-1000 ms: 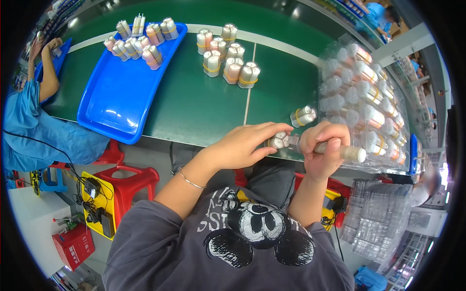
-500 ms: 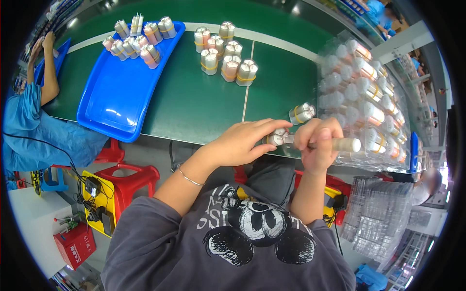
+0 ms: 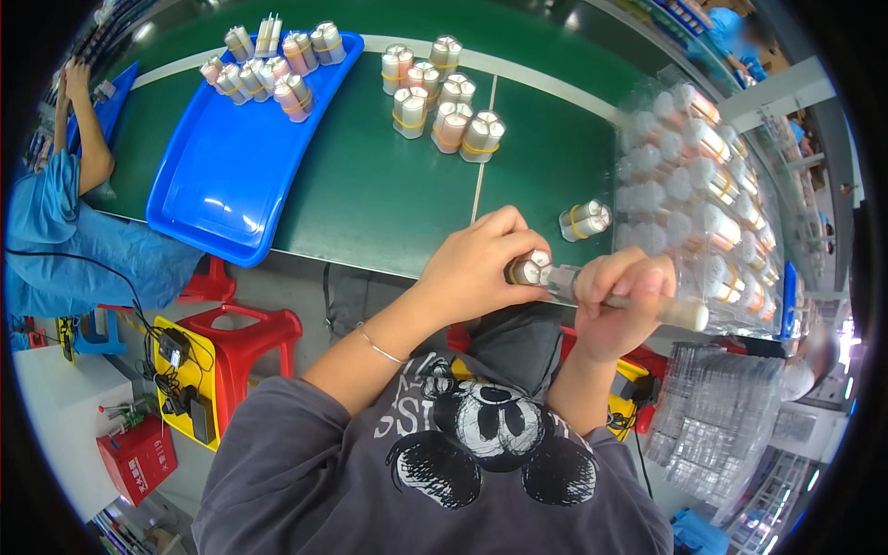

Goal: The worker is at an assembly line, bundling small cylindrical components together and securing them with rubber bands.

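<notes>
Close to the body, the left hand point(image 3: 481, 264) has its grip closed around a small bundle of pale cylinders point(image 3: 529, 271), held just off the near edge of the green counter point(image 3: 370, 194). Touching that bundle from the right, the right hand point(image 3: 620, 301) is clenched on a pale stick-like tool point(image 3: 668, 311) whose thicker end juts out to the right. Both hands hover above the person's lap, over the grey printed sweatshirt point(image 3: 462, 453).

Just beyond the hands, one banded bundle point(image 3: 585, 220) lies on its side on the counter. Right of it stands a clear plastic tray point(image 3: 703, 185) packed with more cylinders in rows. Further out, a cluster of upright banded bundles point(image 3: 444, 102) sits near the counter's middle. To the left lies a blue tray point(image 3: 231, 185), mostly bare, with several bundles point(image 3: 273, 60) gathered at its far end.

At the far left, a co-worker in a blue sleeve point(image 3: 46, 222) reaches to another blue tray point(image 3: 116, 92). Below the counter stands a red stool point(image 3: 245, 338).
</notes>
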Demonstrator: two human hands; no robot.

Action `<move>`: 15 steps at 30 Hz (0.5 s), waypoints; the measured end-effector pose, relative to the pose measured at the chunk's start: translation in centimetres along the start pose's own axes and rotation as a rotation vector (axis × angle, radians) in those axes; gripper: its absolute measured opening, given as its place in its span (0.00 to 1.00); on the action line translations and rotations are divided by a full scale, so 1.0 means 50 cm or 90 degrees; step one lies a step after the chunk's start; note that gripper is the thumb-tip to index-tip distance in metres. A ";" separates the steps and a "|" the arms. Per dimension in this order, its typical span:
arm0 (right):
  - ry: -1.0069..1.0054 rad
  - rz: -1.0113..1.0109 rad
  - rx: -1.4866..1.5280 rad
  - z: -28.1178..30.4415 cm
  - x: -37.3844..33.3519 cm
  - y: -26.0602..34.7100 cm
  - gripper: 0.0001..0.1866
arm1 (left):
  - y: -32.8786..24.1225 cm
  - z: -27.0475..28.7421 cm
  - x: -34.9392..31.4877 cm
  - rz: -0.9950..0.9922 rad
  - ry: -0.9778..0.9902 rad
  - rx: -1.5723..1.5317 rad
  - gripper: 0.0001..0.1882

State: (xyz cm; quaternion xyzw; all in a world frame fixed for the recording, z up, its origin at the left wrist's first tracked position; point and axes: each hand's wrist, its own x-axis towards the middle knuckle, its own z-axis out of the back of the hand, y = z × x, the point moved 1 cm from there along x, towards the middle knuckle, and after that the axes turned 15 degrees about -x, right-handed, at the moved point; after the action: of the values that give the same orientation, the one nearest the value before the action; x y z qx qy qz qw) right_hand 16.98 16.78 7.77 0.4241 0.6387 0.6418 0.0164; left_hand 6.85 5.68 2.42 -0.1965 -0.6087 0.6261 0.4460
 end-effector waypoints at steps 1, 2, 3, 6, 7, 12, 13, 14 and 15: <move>0.008 -0.018 -0.079 0.000 -0.003 -0.002 0.14 | -0.002 0.000 0.001 0.001 -0.002 0.006 0.20; 0.016 -0.035 -0.157 -0.001 -0.004 -0.005 0.14 | -0.002 0.000 0.001 0.002 -0.004 0.006 0.20; 0.017 -0.035 -0.157 -0.006 -0.004 -0.005 0.14 | -0.002 0.000 0.001 0.004 -0.003 0.012 0.20; -0.004 -0.039 -0.225 -0.024 -0.006 -0.004 0.16 | -0.006 -0.002 0.001 0.013 0.013 0.026 0.20; -0.003 -0.037 -0.224 -0.022 -0.004 -0.005 0.16 | -0.008 0.001 0.003 0.015 0.022 0.041 0.20; -0.029 -0.028 -0.091 0.003 0.000 -0.004 0.15 | 0.018 0.018 -0.005 -0.082 0.065 -0.015 0.25; -0.055 -0.017 0.011 0.006 -0.001 0.005 0.15 | 0.025 0.019 -0.007 -0.044 0.127 -0.031 0.27; -0.064 -0.015 0.005 0.007 0.001 0.017 0.17 | 0.025 0.017 -0.009 -0.043 0.128 -0.031 0.27; -0.064 -0.017 0.004 0.005 0.001 0.022 0.17 | 0.022 0.015 -0.009 -0.005 0.093 -0.039 0.29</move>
State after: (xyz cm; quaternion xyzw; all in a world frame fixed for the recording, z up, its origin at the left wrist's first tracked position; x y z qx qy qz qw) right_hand 17.66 16.79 8.69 0.4477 0.6448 0.6170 0.0556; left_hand 6.14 5.03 1.36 -0.2524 -0.5943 0.5895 0.4855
